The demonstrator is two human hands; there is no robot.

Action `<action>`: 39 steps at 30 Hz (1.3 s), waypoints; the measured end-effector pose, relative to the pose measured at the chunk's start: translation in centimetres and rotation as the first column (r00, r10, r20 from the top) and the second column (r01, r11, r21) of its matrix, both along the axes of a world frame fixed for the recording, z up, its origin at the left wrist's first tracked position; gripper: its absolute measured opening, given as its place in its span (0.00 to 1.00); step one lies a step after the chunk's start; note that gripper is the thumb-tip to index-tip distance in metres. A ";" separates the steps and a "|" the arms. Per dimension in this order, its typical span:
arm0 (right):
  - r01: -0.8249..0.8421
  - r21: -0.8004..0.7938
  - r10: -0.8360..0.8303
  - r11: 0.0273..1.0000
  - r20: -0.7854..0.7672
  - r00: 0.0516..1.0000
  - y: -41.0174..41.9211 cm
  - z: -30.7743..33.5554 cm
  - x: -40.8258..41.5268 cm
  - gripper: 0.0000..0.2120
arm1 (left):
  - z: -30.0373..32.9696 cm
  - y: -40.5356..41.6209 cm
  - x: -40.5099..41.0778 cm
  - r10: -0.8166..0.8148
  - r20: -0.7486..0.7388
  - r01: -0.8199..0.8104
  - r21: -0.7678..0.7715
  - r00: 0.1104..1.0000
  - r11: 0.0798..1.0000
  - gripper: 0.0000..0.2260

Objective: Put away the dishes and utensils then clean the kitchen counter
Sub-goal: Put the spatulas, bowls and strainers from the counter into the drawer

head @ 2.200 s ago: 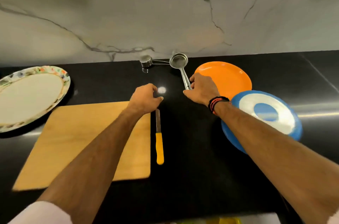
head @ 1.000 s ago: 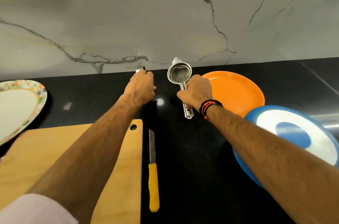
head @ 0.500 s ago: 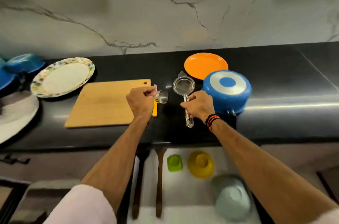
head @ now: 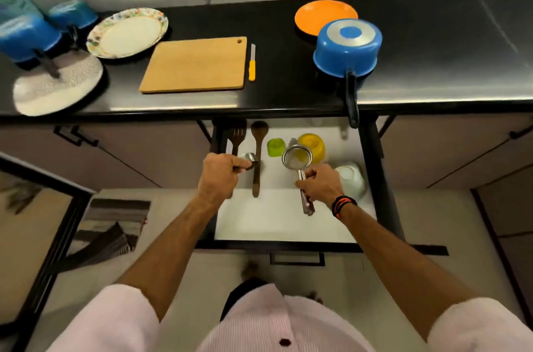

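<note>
Holding both over the open drawer [head: 288, 224], presumably so they drop straight in: left hand [head: 217, 178] pinching the little steel measuring cup [head: 250, 160], right hand [head: 320, 185] gripping the strainer [head: 297, 157] by its handle. Hovering right above wooden spoon [head: 257, 149], slotted spatula [head: 237, 138], yellow bowl [head: 314, 147], so aiming for the bare front patch. Still sitting on the counter [head: 432, 63]: blue saucepan [head: 347, 48], knife [head: 252, 63].

Orange plate [head: 326, 16], blue saucepan [head: 346, 48] (black handle), yellow-handled knife [head: 252, 63], floral-rimmed plate [head: 127, 32].
</note>
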State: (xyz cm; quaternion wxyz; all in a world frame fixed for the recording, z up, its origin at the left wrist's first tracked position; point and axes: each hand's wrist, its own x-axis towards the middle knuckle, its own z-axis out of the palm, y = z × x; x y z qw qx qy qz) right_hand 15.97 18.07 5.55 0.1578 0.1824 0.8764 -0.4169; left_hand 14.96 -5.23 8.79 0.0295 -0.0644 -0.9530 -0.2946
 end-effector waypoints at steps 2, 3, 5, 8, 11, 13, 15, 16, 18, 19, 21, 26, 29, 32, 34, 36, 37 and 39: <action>-0.017 -0.001 0.017 1.000 0.042 0.999 -1.1 -1.2 1.1 0.12 | -1.7 -1.1 1.0 -0.028 0.063 0.032 -0.075 0.998 0.997 0.09; -0.019 0.000 0.019 1.000 0.056 0.998 -1.8 -1.9 1.4 0.13 | -2.6 -1.5 1.5 -0.033 0.104 0.045 -0.112 0.994 0.993 0.10; -0.023 0.007 0.022 1.000 0.090 0.996 -3.0 -3.2 1.9 0.14 | -4.1 -2.2 2.1 -0.042 0.198 0.080 -0.186 0.979 0.979 0.12; 0.007 0.018 -0.009 1.000 0.125 0.992 -5.0 -4.5 2.4 0.13 | -5.8 -3.1 2.6 -0.103 0.309 0.181 -0.234 0.945 0.955 0.16; 0.070 0.019 -0.072 0.997 0.169 0.983 -6.4 -5.6 2.7 0.13 | -7.4 -3.8 2.6 -0.191 0.330 0.278 -0.238 0.924 0.931 0.16; 0.115 0.030 -0.118 0.993 0.198 0.973 -7.2 -6.3 2.6 0.13 | -8.7 -4.3 2.2 -0.264 0.307 0.341 -0.233 0.914 0.911 0.15; 0.147 0.043 -0.153 0.988 0.215 0.965 -7.6 -6.6 2.7 0.13 | -9.5 -4.5 2.2 -0.315 0.301 0.392 -0.243 0.900 0.887 0.14; 0.166 0.046 -0.172 0.985 0.220 0.960 -7.8 -6.8 2.6 0.13 | -10.0 -4.5 2.1 -0.339 0.316 0.421 -0.243 0.886 0.874 0.14; 0.186 0.060 -0.195 0.981 0.228 0.954 -8.1 -7.1 2.4 0.13 | -10.8 -4.6 2.1 -0.373 0.342 0.464 -0.239 0.863 0.853 0.14; 0.193 0.066 -0.203 0.979 0.233 0.951 -8.2 -7.3 2.3 0.12 | -11.2 -4.6 2.2 -0.384 0.361 0.481 -0.233 0.850 0.845 0.14; 0.211 0.067 -0.221 0.975 0.243 0.944 -8.3 -7.7 2.0 0.12 | -11.7 -4.2 2.5 -0.402 0.432 0.523 -0.210 0.807 0.826 0.15; 0.188 0.059 -0.197 0.980 0.296 0.935 -8.3 -9.6 1.9 0.11 | -13.4 -3.7 3.0 -0.290 0.638 0.498 -0.170 0.713 0.851 0.16; 0.149 0.062 -0.161 0.987 0.323 0.933 -8.4 -11.0 2.1 0.12 | -14.5 -3.8 2.8 -0.247 0.714 0.498 -0.163 0.655 0.852 0.16; 0.102 0.070 -0.120 0.992 0.353 0.928 -8.2 -11.9 2.2 0.12 | -15.4 -3.8 2.4 -0.210 0.755 0.466 -0.139 0.621 0.874 0.17; 0.087 0.082 -0.111 0.993 0.354 0.929 -8.1 -12.3 2.0 0.12 | -15.8 -3.8 2.3 -0.187 0.782 0.429 -0.111 0.594 0.897 0.18; 0.126 0.074 -0.143 0.989 0.327 0.934 -8.1 -12.4 1.7 0.12 | -16.0 -3.9 2.2 -0.167 0.792 0.380 -0.087 0.586 0.921 0.19; 0.155 0.069 -0.169 0.986 0.312 0.935 -8.0 -12.4 1.6 0.12 | -16.2 -4.0 2.2 -0.159 0.791 0.353 -0.076 0.591 0.933 0.19; 0.154 0.093 -0.175 0.984 0.304 0.936 -8.0 -12.4 1.3 0.11 | -16.2 -4.0 2.1 -0.147 0.787 0.307 -0.056 0.600 0.950 0.19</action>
